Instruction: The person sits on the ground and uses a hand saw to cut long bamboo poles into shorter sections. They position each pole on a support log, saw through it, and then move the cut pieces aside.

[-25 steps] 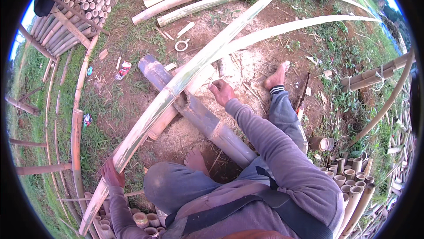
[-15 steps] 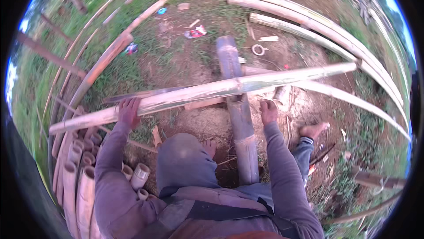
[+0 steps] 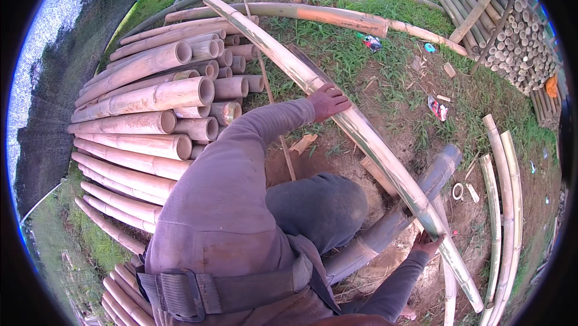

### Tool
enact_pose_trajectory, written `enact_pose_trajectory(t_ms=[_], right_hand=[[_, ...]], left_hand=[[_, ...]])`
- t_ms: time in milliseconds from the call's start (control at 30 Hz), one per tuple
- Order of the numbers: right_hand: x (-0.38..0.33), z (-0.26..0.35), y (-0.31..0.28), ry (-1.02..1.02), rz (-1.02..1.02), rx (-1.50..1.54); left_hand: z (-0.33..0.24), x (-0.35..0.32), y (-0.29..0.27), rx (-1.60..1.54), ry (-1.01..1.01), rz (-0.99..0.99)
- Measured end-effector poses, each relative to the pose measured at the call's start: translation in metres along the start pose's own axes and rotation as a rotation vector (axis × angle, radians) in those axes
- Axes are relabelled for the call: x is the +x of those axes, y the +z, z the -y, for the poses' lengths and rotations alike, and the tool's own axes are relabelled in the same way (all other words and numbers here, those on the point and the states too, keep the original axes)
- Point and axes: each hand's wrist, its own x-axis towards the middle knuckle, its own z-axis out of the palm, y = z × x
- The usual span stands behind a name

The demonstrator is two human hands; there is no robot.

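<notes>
A long pale bamboo pole [image 3: 373, 150] slants from the far left to the near right. My left hand [image 3: 329, 102] is wrapped over its upper middle stretch. Nearer the pole's right end, my right hand [image 3: 428, 244] grips its lower edge, with some fingers hidden behind it. Beneath the pole, a thick dark grey bamboo post [image 3: 376, 237] lies crosswise, and the pole rests across it. My bent knee [image 3: 319, 205] is beside this post.
A large stack of cut bamboo tubes [image 3: 174, 92] stands at my left. Split bamboo lengths [image 3: 506, 199] lie at the right. A bamboo ring [image 3: 458, 191] and crumpled wrappers [image 3: 438, 109] are on the ground. More bamboo [image 3: 521, 43] is piled far right.
My view has turned left, bringing the tube stack into full sight. My right hand, earlier just below the pole, now holds it. My left hand stays on the pole.
</notes>
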Motion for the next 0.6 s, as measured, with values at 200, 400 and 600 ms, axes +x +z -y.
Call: enact_pose_trajectory(t_ms=[200, 400, 600], right_hand=[[0.017, -0.004, -0.005, 0.014, 0.008, 0.047], [-0.004, 0.007, -0.014, -0.392, -0.434, -0.541], [-0.056, 0.005, -0.007, -1.107, -0.349, -1.366]], left_hand=[[-0.001, -0.002, -0.008, -0.014, -0.062, 0.104], [-0.024, -0.022, -0.050, -0.260, -0.445, -0.102], [-0.059, -0.093, 0.042, -1.064, -1.339, -0.611]])
